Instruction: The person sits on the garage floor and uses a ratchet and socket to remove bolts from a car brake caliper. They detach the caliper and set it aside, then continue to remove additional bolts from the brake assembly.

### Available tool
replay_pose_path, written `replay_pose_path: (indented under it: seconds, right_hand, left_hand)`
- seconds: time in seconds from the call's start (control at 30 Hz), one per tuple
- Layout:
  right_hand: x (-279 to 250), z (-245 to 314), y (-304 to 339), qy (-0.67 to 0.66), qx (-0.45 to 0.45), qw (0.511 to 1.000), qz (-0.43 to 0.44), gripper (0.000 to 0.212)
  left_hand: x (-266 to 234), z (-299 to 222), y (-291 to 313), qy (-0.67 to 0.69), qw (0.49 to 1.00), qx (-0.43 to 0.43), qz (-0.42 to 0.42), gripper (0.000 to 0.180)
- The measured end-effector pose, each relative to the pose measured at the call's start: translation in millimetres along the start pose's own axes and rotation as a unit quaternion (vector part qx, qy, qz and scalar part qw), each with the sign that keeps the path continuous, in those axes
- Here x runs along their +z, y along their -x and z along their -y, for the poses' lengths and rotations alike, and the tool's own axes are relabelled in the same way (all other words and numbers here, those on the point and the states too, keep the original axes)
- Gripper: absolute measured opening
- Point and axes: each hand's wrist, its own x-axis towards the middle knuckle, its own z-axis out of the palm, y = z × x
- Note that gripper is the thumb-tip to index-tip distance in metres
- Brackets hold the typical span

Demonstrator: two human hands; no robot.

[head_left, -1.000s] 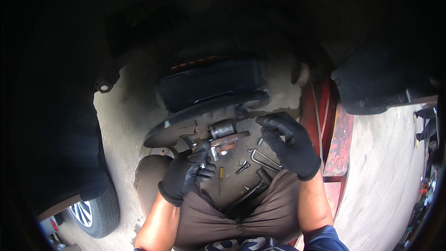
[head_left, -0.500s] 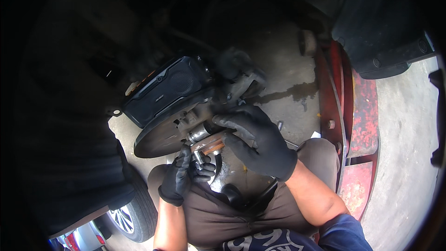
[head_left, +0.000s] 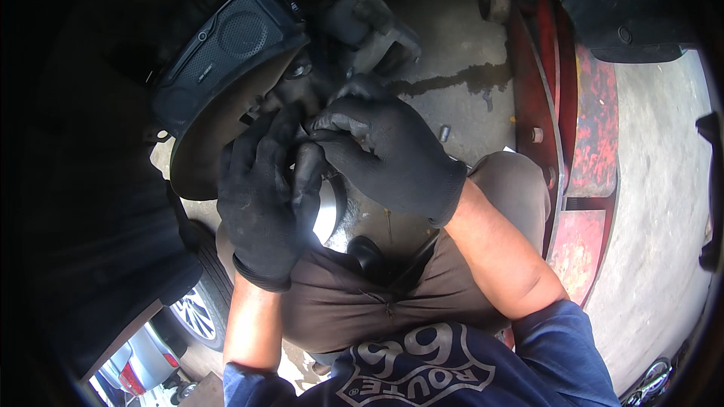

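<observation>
Both hands wear black gloves and meet in front of a dark round metal plate with hub parts at its middle. My left hand has its fingers curled with the tips near the hub; whatever it grips is hidden behind them. My right hand pinches thumb and fingers together close to the left fingertips, and what lies between them cannot be made out. Under the hands a shiny curved metal piece shows in part. Beyond them lies what looks like a brake caliper.
A black portable speaker stands against the plate. On the concrete lies a small silver cylinder, and a dark wet streak crosses the floor. Red lift arms run along the right. Behind at lower left is a car wheel.
My left hand has risen toward the hub, and the small silver cylinder it held is out of sight. My right hand has closed into a pinch beside it. The view has shifted.
</observation>
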Motion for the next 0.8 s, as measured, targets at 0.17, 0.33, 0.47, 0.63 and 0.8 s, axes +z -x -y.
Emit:
replay_pose_path:
  seconds: [0.17, 0.33, 0.47, 0.63, 0.8]
  right_hand:
    - [-7, -6, 0, -0.087, 0.030, 0.994, 0.049, 0.019]
    - [-11, -31, -2, -0.366, 0.122, 0.923, 0.008, 0.025]
    - [-20, -60, -7, -0.077, -0.074, 0.992, -0.071, 0.024]
    - [-27, -70, 3, -0.189, 0.176, 0.966, 0.012, 0.021]
    - [-36, -50, 7, -0.006, 0.156, 0.987, 0.028, 0.022]
  left_hand:
    - [-3, 4, 0, -0.047, 0.998, 0.037, 0.034, 0.052]
    - [-7, 2, -7, -0.064, 0.994, 0.048, 0.073, 0.060]
    - [-10, -5, -5, -0.092, 0.989, 0.045, 0.105, 0.057]
    - [-2, -1, -2, -0.065, 0.996, 0.032, 0.058, 0.052]
    - [-1, 8, -1, -0.099, 0.994, 0.050, 0.023, 0.050]
